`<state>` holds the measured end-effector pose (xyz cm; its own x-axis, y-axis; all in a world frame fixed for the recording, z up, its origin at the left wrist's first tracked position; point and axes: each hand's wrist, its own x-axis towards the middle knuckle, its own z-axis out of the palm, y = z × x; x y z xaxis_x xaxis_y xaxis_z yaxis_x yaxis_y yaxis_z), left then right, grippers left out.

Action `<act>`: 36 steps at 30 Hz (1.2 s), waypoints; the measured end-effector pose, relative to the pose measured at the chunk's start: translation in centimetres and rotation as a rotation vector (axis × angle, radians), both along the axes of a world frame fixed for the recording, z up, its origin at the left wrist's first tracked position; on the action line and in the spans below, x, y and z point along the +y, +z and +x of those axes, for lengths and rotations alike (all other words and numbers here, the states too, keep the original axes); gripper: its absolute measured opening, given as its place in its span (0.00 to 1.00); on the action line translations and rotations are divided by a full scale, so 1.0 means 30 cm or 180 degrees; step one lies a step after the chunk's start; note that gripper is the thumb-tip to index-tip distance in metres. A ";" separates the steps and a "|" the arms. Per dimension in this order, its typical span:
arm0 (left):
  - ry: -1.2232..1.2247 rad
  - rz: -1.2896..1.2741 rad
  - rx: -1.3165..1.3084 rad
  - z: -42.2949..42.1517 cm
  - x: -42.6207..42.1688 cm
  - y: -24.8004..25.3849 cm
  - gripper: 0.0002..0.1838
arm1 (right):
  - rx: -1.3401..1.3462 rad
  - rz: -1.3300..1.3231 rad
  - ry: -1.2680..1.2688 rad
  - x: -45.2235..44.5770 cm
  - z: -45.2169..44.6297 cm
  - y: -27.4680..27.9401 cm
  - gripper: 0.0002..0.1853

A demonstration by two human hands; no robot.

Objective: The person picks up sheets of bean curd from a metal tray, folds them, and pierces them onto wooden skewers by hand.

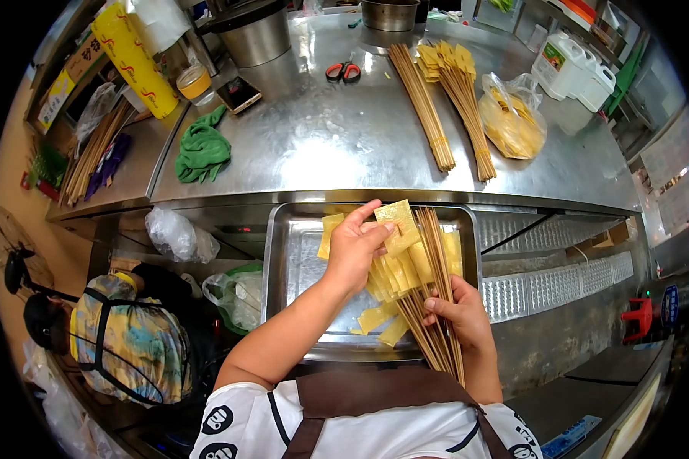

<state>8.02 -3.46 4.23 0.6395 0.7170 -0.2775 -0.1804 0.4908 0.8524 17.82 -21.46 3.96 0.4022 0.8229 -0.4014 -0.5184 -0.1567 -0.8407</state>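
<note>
My left hand (357,249) pinches a square yellow sheet (396,222) between thumb and fingers, above a metal tray (287,252). My right hand (461,310) is wrapped round a bundle of thin wooden sticks (429,325). Several folded yellow sheets (396,274) sit on the upper part of some of these sticks, just under the sheet in my left hand. Loose yellow pieces (375,317) lie in the tray below, and more stand out beyond the sticks on both sides.
On the steel counter (283,153) are stick bundles (425,111), a bag of yellow sheets (513,118), red-handled scissors (343,73), a green cloth (203,149), a phone (240,95) and white jugs (563,69). A person (126,336) is low at the left.
</note>
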 end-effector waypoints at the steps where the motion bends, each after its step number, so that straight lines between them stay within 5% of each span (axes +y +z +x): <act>1: -0.0018 -0.0087 -0.0014 0.005 0.003 -0.011 0.16 | 0.0004 -0.0007 -0.0010 -0.001 0.001 -0.001 0.09; 7: 0.0003 0.0729 -0.0147 0.005 -0.016 -0.022 0.05 | -0.0017 -0.0011 -0.0030 -0.002 0.003 -0.011 0.09; 13: 0.0007 0.1048 -0.0086 0.002 -0.070 -0.065 0.04 | 0.0008 -0.0023 -0.0045 -0.001 0.002 -0.009 0.09; 36: -0.0193 0.0420 0.0244 0.005 -0.042 -0.041 0.09 | -0.0004 0.0003 -0.0027 -0.002 0.003 -0.013 0.09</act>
